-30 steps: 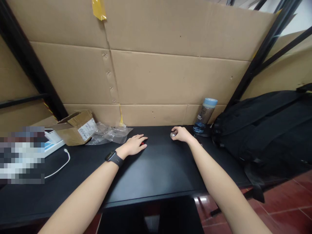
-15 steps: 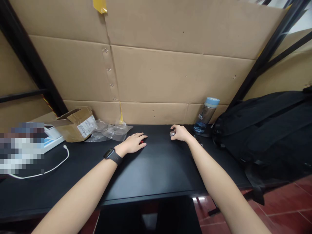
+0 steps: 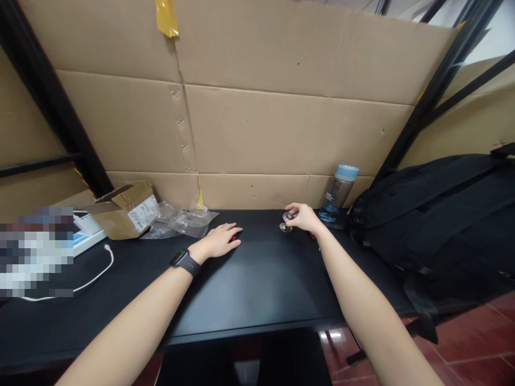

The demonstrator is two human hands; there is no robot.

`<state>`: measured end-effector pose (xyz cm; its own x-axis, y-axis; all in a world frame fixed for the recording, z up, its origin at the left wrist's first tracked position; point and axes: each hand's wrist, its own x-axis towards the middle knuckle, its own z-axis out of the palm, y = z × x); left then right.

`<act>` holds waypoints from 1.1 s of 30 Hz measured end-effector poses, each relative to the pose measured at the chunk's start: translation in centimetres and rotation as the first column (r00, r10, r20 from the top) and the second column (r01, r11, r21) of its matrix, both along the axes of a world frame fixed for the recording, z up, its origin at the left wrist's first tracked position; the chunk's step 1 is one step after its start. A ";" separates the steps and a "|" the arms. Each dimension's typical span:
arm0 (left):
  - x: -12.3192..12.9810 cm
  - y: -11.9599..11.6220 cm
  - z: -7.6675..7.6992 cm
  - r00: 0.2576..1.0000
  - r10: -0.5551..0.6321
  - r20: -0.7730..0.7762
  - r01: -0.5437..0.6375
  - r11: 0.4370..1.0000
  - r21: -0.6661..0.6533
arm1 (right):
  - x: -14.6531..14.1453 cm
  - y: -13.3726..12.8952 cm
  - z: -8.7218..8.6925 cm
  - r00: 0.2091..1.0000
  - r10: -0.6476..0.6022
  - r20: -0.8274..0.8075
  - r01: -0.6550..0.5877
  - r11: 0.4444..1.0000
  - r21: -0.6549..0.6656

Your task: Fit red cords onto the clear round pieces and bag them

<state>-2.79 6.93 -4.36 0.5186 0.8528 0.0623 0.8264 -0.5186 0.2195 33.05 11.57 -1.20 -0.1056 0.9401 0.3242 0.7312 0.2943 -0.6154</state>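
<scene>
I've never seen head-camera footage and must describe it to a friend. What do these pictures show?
Two bare human hands; no machine shows. Every picture comes from a camera on the person's head, looking forward and down. The right hand holds a shiny thing, too small to identify. The left hand lies over something red, mostly hidden. On the black table are also a cardboard box, clear plastic, a white cable and a bottle; a black backpack sits at the right.

Cardboard wall (image 3: 249, 134) along back edge of table (image 3: 257, 289). Box (image 3: 116, 224) back left, plastic wrap (image 3: 185, 219) just to its right, cable (image 3: 96, 275) in front of box. Mid-table: left hand (image 3: 218, 242) over little piece (image 3: 233, 238), right hand (image 3: 304, 217) at metal piece (image 3: 285, 227), gap between 'em. Last 2, bottle (image 3: 337, 194) and backpack (image 3: 438, 220), sit right, backpack outermost.
</scene>
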 end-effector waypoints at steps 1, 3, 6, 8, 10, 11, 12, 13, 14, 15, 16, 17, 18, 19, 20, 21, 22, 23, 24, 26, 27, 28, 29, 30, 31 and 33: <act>0.0 0.0 0.0 1.000 0.000 0.008 0.000 1.000 0.003 | 0.0 0.0 0.0 0.998 0.000 -0.070 -0.001 1.000 -0.014; 0.0 0.0 0.0 1.000 -0.002 0.022 0.002 1.000 0.005 | 0.1 -0.1 -0.1 0.974 0.007 -0.225 -0.019 0.998 -0.051; 0.0 -0.1 0.1 1.000 -0.005 0.015 0.005 1.000 -0.005 | -0.2 -0.5 0.2 0.887 -0.001 -0.461 -0.069 0.988 -0.136; 0.0 -0.1 0.2 1.000 -0.004 -0.001 0.004 1.000 -0.012 | -0.5 -0.9 0.5 0.782 -0.038 -0.622 -0.119 0.971 -0.208; 0.0 -0.2 0.3 1.000 -0.003 -0.008 0.003 1.000 -0.014 | -0.8 -1.0 0.7 0.631 -0.091 -0.770 -0.186 0.947 -0.264; 0.0 -0.2 0.3 1.000 -0.004 -0.006 0.004 1.000 -0.011 | -0.9 -1.0 0.8 0.547 -0.123 -0.828 -0.218 0.934 -0.282; 0.0 -0.2 0.3 1.000 -0.006 -0.001 0.006 1.000 -0.007 | -0.9 -1.0 0.9 0.465 -0.158 -0.871 -0.244 0.923 -0.298; 0.0 -0.1 0.2 1.000 -0.007 0.004 0.007 1.000 -0.003 | -1.0 -0.9 0.9 0.382 -0.197 -0.903 -0.263 0.913 -0.311; 0.0 -0.1 0.1 1.000 -0.008 0.009 0.008 1.000 0.001 | -1.0 -0.8 0.9 0.306 -0.235 -0.922 -0.275 0.906 -0.322; 0.0 0.0 0.1 1.000 -0.008 0.013 0.008 1.000 0.006 | -1.0 -0.6 0.9 0.242 -0.267 -0.933 -0.282 0.901 -0.331; 0.0 0.0 0.0 1.000 -0.008 0.016 0.007 1.000 0.009 | -1.0 -0.5 1.0 0.190 -0.289 -0.938 -0.287 0.898 -0.335; 0.0 0.0 -0.1 1.000 -0.009 0.017 0.009 1.000 0.011 | -1.0 -0.4 1.0 0.150 -0.299 -0.942 -0.290 0.898 -0.331; 0.0 0.1 -0.1 1.000 -0.011 0.014 0.011 1.000 0.013 | -1.1 -0.4 1.1 0.125 -0.300 -0.946 -0.292 0.900 -0.324; 0.0 0.1 -0.1 1.000 -0.014 0.010 0.014 1.000 0.015 | -1.1 -0.4 1.2 0.112 -0.296 -0.949 -0.295 0.902 -0.316; 0.0 0.1 -0.1 1.000 -0.016 0.005 0.016 1.000 0.015 | -1.2 -0.5 1.3 0.104 -0.289 -0.952 -0.302 0.902 -0.307; 0.0 0.1 -0.1 1.000 -0.015 0.001 0.015 1.000 0.014 | -1.2 -0.6 1.4 0.092 -0.285 -0.954 -0.314 0.901 -0.300; 0.0 0.1 -0.1 1.000 -0.014 -0.002 0.014 1.000 0.012 | -1.3 -0.7 1.5 0.079 -0.284 -0.956 -0.328 0.898 -0.294; 0.0 0.1 -0.1 1.000 -0.012 -0.003 0.012 1.000 0.011 | -1.4 -0.8 1.5 0.065 -0.285 -0.956 -0.341 0.894 -0.290; 0.0 0.1 0.0 1.000 -0.009 -0.005 0.009 1.000 0.009 | -1.5 -0.9 1.6 0.046 -0.288 -0.956 -0.350 0.892 -0.286; 0.0 0.0 0.0 1.000 -0.007 -0.010 0.007 1.000 0.009 | -1.6 -1.1 1.6 -0.010 -0.299 -0.954 -0.355 0.893 -0.276; 0.0 0.1 -0.1 1.000 -0.006 -0.011 0.006 1.000 0.011 | -1.7 -1.1 1.7 -0.044 -0.303 -0.952 -0.349 0.897 -0.269; 0.0 0.1 -0.1 1.000 -0.007 -0.012 0.007 1.000 0.014 | -1.7 -1.2 1.7 -0.080 -0.304 -0.949 -0.343 0.903 -0.260; 0.0 0.1 -0.1 1.000 -0.008 -0.011 0.008 1.000 0.017 | -1.7 -1.2 1.7 -0.113 -0.302 -0.947 -0.337 0.908 -0.249; 0.0 0.1 -0.2 1.000 -0.009 -0.010 0.009 1.000 0.018 | -1.7 -1.2 1.7 -0.139 -0.297 -0.945 -0.330 0.913 -0.239; 0.0 0.1 -0.2 1.000 -0.010 -0.008 0.010 1.000 0.018 | -1.7 -1.2 1.8 -0.153 -0.294 -0.944 -0.319 0.918 -0.234; 0.0 0.2 -0.3 1.000 -0.011 -0.004 0.011 1.000 0.020 | -1.7 -1.2 1.8 -0.157 -0.299 -0.941 -0.289 0.925 -0.246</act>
<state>-2.83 7.12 -4.67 0.5284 0.8455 0.0773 0.8212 -0.5321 0.2062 31.38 10.34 0.64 0.0510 0.9771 -0.2064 -0.7808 -0.0899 -0.6183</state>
